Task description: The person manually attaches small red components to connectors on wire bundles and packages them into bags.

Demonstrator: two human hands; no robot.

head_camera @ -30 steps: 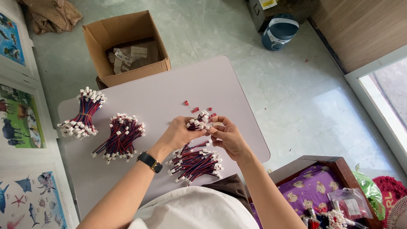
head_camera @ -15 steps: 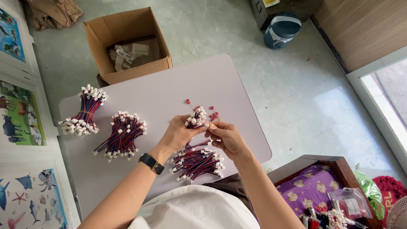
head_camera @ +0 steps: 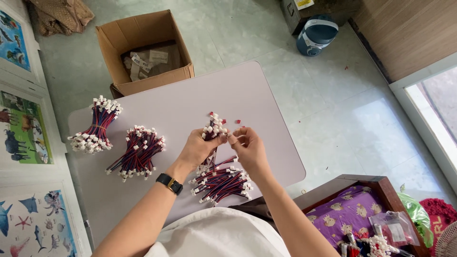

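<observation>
A pale lilac surface [head_camera: 157,114] fills the middle of the view, standing on a light tiled floor [head_camera: 333,109]. Beyond its far left corner sits an open cardboard box [head_camera: 143,52] with papers inside. Along the left edge lie animal posters [head_camera: 21,128]. At the near right is a wooden box [head_camera: 376,185] with a purple patterned lining and small bags in it. A blue-and-white pot [head_camera: 316,34] stands on the floor at the far right.

On the left part of the surface lie two tied bundles of red-and-blue wires with white plugs: one bundle [head_camera: 95,126] furthest left, a second bundle [head_camera: 137,151] just right of it. A loose pile [head_camera: 221,182] of the same wires lies at the near edge, below the hands. A few small red bits [head_camera: 237,122] lie just beyond the hands.

The left hand [head_camera: 197,147], with a black watch [head_camera: 169,183] on its wrist, is closed around a held bunch [head_camera: 213,131] of wires standing upright, plugs at the top, above the middle of the surface. The right hand [head_camera: 247,147] is just beside it, its fingers [head_camera: 235,138] pinched narrow on a white plug close to the bunch's top; whether that plug belongs to the bunch I cannot tell.
</observation>
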